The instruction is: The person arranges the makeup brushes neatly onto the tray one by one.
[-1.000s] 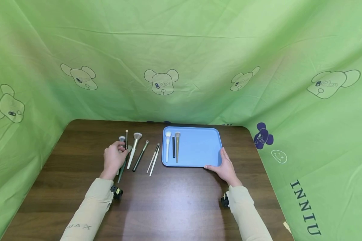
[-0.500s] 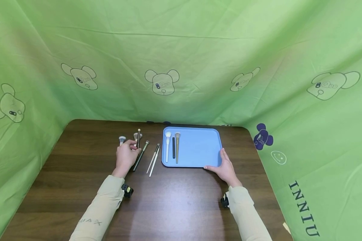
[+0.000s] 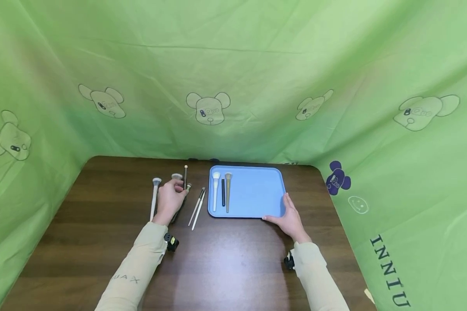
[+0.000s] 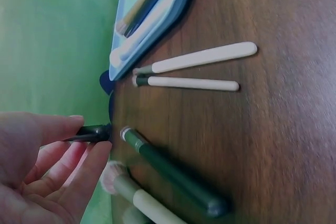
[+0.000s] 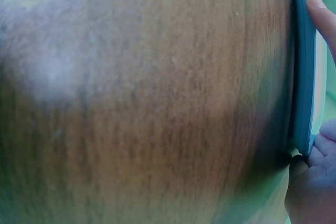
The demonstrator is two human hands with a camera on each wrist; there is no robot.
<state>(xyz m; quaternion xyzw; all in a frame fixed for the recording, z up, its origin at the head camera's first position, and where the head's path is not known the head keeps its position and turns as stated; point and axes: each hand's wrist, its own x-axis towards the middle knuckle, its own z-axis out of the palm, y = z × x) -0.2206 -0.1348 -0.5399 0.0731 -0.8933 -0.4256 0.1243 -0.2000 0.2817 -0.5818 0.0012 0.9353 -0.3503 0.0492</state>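
A thin dark makeup brush (image 3: 185,173) is pinched between the thumb and fingers of my left hand (image 3: 170,199), its small light tip pointing toward the back. In the left wrist view the dark handle (image 4: 92,133) shows between the fingertips. Below that hand lie a dark green-handled brush (image 4: 178,174) and a cream-handled brush (image 4: 152,205), both partly covered in the head view. My right hand (image 3: 291,221) grips the near right corner of the blue tray (image 3: 256,196). In the tray a white brush (image 3: 215,194), a short black stick (image 3: 223,192) and a tan brush (image 3: 228,194) lie side by side.
Two slim white-handled brushes (image 3: 198,211) lie between my left hand and the tray. Left of that hand is a long white-handled brush (image 3: 154,198). A green printed curtain (image 3: 256,86) hangs behind the brown wooden table (image 3: 233,268) and at its sides.
My left hand has moved right with the dark brush, from over the leftmost brushes to above the green-handled one. The right hand stays at the tray's corner.
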